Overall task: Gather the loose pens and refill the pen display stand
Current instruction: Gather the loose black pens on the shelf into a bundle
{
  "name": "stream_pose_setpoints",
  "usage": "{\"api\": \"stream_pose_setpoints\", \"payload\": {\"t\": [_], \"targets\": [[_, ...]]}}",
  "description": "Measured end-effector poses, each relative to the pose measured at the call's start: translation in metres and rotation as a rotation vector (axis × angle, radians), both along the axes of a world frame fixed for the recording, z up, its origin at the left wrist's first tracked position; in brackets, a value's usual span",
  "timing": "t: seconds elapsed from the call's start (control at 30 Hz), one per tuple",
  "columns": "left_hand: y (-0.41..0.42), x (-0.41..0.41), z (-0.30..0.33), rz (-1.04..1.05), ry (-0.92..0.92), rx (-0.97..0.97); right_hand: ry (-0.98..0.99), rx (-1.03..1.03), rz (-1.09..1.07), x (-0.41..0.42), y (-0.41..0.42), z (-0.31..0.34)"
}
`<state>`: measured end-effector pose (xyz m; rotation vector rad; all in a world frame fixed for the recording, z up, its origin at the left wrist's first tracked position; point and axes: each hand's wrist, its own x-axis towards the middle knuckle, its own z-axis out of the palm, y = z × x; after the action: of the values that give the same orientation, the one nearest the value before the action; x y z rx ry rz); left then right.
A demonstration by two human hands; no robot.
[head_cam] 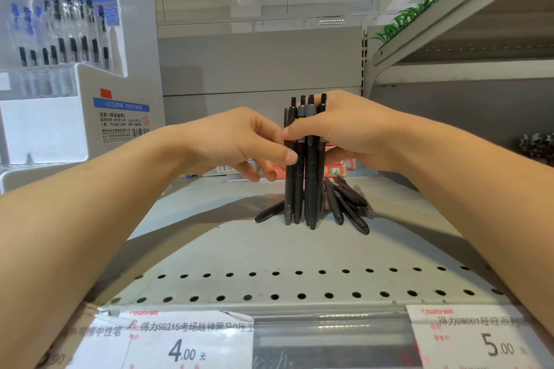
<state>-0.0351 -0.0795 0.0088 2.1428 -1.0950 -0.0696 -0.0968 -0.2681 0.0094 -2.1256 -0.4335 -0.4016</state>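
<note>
**A:** While both bare forearms reach in from the lower corners, where do the pens sit?

**B:** A bundle of black pens (pixel 302 165) stands upright at the middle of a pale grey metal shelf (pixel 269 252). Their long axis runs straight up and down: the tapered tips rest on the shelf and the click buttons point at the ceiling.

**A:** Who holds them?

**B:** The right hand (pixel 353 132) wraps around the bundle from the right, fingers curled behind it and the thumb pressed across the front. The left hand (pixel 239 141) meets it from the left, its thumb tip touching the leftmost barrel and its fingers curled loosely below. Whether those fingers pinch a pen, I cannot tell.

**A:** Are other pens around?

**B:** Yes. A small heap of loose pens (pixel 347 204) lies flat just right of the bundle, angled toward the viewer. One single pen (pixel 268 213) lies flat to the left, its tip pointing left and forward.

**A:** What do they look like?

**B:** Slim, matte black cylinders that narrow to a cone; two in the bundle have grey upper sections.

**A:** And the setting?

**B:** The shelf is smooth painted metal with two rows of round holes near its front edge. Below the edge sit paper price tags (pixel 186 341) reading 4.00 and 5.00. At far left stands a white stepped pen display stand (pixel 102 75) with a blue header, holding rows of clear-barrelled pens upright.
</note>
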Motion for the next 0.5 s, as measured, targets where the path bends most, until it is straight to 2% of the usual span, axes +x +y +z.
{"api": "stream_pose_setpoints", "payload": {"t": [0.07, 0.13, 0.27, 0.5], "targets": [[0.0, 0.001, -0.001, 0.007, 0.067, -0.014, 0.003, -0.001, -0.008, 0.001, -0.001, 0.0], [-0.003, 0.006, -0.005, 0.086, 0.057, 0.02, 0.006, -0.012, -0.006, 0.002, -0.002, 0.0], [-0.018, 0.016, -0.019, 0.246, -0.166, 0.346, 0.007, 0.004, 0.026, 0.001, 0.001, -0.001], [-0.031, 0.017, -0.027, 0.225, -0.13, 0.561, 0.077, 0.075, 0.114, -0.003, 0.007, -0.004]]}}
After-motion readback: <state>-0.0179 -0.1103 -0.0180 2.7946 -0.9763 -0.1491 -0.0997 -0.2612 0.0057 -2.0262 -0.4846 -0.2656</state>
